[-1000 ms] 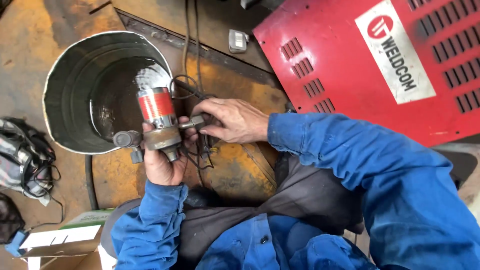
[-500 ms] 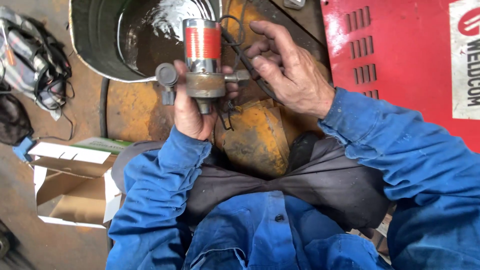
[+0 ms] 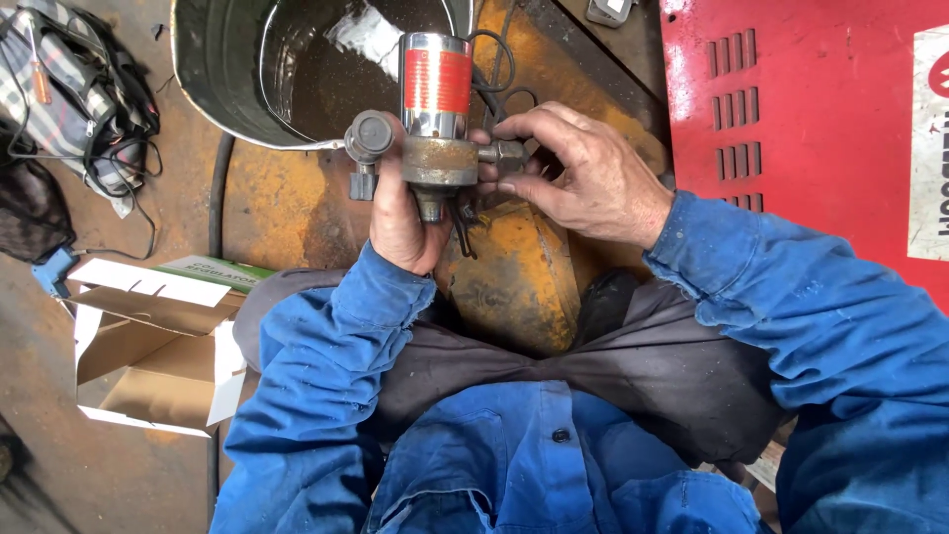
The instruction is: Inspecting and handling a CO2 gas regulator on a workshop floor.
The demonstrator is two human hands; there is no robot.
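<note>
My left hand (image 3: 397, 213) grips a small metal pump (image 3: 436, 119) from below: a shiny cylinder with a red band on a rusty brass-coloured body, with a grey round fitting (image 3: 368, 136) on its left side. My right hand (image 3: 583, 178) pinches the short fitting (image 3: 502, 152) that sticks out of the pump's right side. Thin black wires (image 3: 499, 94) trail from the pump behind my right hand. I sit in blue overalls with both arms raised over my lap.
A grey metal bucket (image 3: 213, 69) with dark liquid stands just beyond the pump. A red machine case (image 3: 801, 109) fills the right. An open cardboard box (image 3: 148, 341) lies at my left, with a bundle of straps and a bag (image 3: 74, 89) farther left. Yellow rusty metal (image 3: 514, 277) lies under my hands.
The view has shifted so that the pump and hands sit higher and more central. My right-hand fingers have closed in on the side fitting. The left-hand grip is unchanged.
</note>
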